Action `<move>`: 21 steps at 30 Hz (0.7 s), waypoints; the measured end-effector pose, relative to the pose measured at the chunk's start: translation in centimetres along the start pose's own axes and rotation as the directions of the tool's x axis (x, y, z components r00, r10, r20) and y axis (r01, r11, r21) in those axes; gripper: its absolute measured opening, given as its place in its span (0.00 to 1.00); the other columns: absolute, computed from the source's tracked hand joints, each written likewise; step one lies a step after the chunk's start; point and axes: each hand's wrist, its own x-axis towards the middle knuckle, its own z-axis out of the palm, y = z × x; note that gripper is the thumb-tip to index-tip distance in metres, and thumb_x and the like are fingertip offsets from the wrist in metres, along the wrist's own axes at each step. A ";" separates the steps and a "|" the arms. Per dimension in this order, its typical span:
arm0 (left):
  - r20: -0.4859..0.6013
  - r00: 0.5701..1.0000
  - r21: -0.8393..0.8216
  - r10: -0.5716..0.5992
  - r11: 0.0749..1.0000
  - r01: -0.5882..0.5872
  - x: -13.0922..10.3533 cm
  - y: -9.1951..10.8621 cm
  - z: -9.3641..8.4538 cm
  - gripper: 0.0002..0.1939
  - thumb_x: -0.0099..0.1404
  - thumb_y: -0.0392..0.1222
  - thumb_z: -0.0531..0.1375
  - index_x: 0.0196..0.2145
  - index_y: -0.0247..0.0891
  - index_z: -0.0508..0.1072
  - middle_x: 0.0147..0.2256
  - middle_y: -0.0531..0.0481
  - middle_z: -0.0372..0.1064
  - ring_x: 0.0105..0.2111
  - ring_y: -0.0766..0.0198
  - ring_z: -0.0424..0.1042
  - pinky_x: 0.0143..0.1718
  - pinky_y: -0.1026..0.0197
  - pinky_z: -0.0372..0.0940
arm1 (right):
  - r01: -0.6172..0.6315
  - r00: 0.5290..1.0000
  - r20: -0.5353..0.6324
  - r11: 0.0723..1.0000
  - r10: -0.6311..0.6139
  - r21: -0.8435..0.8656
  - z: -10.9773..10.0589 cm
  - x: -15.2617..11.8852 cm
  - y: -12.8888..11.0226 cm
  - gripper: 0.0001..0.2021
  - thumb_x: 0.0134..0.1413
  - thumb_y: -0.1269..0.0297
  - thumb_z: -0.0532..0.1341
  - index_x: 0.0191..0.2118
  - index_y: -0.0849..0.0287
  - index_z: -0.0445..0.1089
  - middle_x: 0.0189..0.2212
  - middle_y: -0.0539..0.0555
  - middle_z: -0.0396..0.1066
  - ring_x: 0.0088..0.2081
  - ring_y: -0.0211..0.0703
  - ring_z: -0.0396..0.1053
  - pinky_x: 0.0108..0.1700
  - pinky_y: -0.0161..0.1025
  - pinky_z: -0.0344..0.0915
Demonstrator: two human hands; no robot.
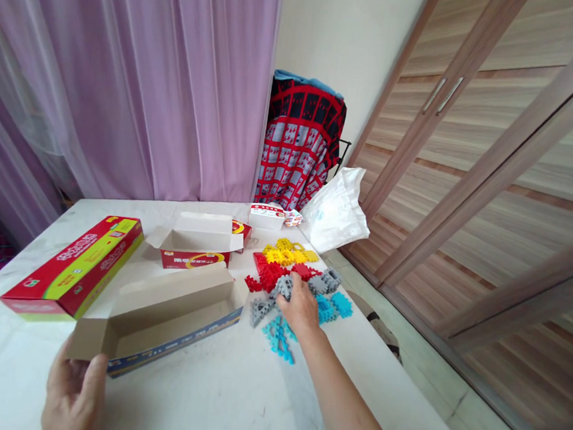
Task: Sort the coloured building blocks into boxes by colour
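Observation:
My left hand (75,390) grips the near left end of a long open cardboard box (174,352), thumb in front of its end flap. The box has a blue printed side and a bare grey inside. On the right, my right hand (301,308) has its fingers curled on grey interlocking plastic pieces (284,287). Beside them lie red pieces (274,275), yellow pieces (288,250) farther back, and blue pieces (278,338) nearer me. More grey pieces (328,282) sit to the right of my hand. My right fingertips are partly hidden.
A long red and green closed box (76,263) lies at left. Behind the long box stands a smaller open red box (195,260). A small white and red box (266,216) and a white plastic bag (340,209) are at the back. The table's right edge runs beside the pieces.

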 end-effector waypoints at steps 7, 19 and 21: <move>0.003 0.995 0.130 -0.104 0.986 0.103 -0.1 1.2 -0.5 0.19 0.61 0.60 0.50 0.32 0.41 0.67 0.29 0.50 0.68 0.32 0.56 0.69 0.31 0.56 0.64 | -0.002 0.998 -0.068 0.982 0.015 0.187 -2.0 -0.9 0.2 0.31 0.50 0.59 0.60 0.60 0.63 0.57 0.52 0.63 0.68 0.52 0.52 0.67 0.52 0.44 0.61; 0.120 0.969 0.010 0.215 0.976 -0.218 -1.8 1.5 1.2 0.22 0.64 0.55 0.51 0.48 0.38 0.70 0.41 0.44 0.71 0.41 0.56 0.72 0.40 0.57 0.69 | 0.157 0.913 0.263 0.864 -0.311 0.477 -2.9 -4.8 -11.9 0.28 0.46 0.59 0.63 0.56 0.56 0.63 0.44 0.55 0.74 0.44 0.48 0.72 0.46 0.41 0.64; 0.143 0.955 0.015 0.260 0.964 -0.265 -2.0 1.4 1.4 0.23 0.65 0.54 0.51 0.50 0.37 0.69 0.42 0.43 0.69 0.42 0.56 0.72 0.42 0.55 0.69 | 0.190 0.876 0.336 0.888 -0.345 0.418 -1.7 -5.3 -13.6 0.29 0.45 0.60 0.63 0.55 0.57 0.63 0.45 0.56 0.74 0.46 0.49 0.72 0.47 0.42 0.64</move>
